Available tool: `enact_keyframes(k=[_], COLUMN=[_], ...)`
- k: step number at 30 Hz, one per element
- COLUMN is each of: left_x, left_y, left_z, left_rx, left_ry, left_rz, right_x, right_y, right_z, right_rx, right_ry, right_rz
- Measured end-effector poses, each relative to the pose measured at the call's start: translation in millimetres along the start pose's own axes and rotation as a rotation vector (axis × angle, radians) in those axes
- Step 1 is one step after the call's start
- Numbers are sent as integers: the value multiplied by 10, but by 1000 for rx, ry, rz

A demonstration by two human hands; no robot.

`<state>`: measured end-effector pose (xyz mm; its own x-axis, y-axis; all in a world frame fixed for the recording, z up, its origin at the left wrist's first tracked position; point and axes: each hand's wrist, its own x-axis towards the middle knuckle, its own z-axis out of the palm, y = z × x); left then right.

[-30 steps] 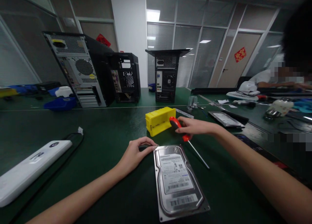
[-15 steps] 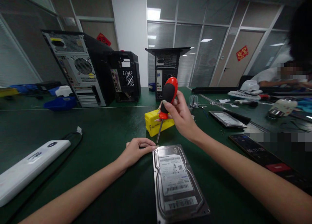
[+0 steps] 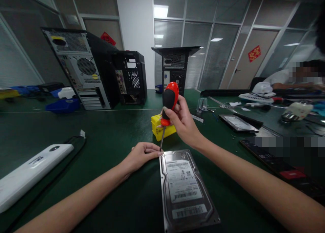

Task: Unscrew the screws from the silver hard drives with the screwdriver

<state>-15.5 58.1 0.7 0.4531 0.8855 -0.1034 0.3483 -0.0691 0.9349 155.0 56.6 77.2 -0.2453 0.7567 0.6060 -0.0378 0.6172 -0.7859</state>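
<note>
A silver hard drive (image 3: 181,182) with white labels lies flat on the green table, below my hands. At its far left corner my left hand (image 3: 141,155) has thumb and fingertips pinched together, touching the corner; anything small between them is too hidden to name. My right hand (image 3: 184,123) grips a red and black screwdriver (image 3: 170,99) by its handle. The screwdriver leans slightly, its shaft pointing down and its tip at the left fingertips by that corner. Behind the shaft stands a yellow box (image 3: 156,127), partly covered by my right hand.
Computer cases (image 3: 101,70) stand at the back. On the left lies a white power strip (image 3: 35,170) with a black cable. To the right are a second hard drive (image 3: 237,122), a phone (image 3: 269,162) and small loose screws (image 3: 233,137). A person (image 3: 286,79) leans over the far right side.
My right hand and the screwdriver have shifted left and slightly down, with the tip now closer to the left fingertips. My left hand stays at the drive's corner.
</note>
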Motion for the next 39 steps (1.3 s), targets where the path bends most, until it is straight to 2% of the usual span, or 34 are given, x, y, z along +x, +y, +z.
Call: enact_keyframes(k=[6,17,24,29,39], left_x=[-11,-1,-16,-29,-58], left_y=[-9,-25,-9,-6,-3], left_z=[3,-5,-5,14,78], left_rx=[13,29,10,4,-20], left_ry=[42,29,6,21,130], left_rz=[-12,11,34,33,115], right_x=[-3,-17,-2,11,65], right_y=[6,18,46,114,109], right_z=[7,47,74,76,55], right_rx=[-8,77,83,113,-21], right_ry=[1,-34,-24,12,89], right_rz=[-1,-28,-11,-58,-84])
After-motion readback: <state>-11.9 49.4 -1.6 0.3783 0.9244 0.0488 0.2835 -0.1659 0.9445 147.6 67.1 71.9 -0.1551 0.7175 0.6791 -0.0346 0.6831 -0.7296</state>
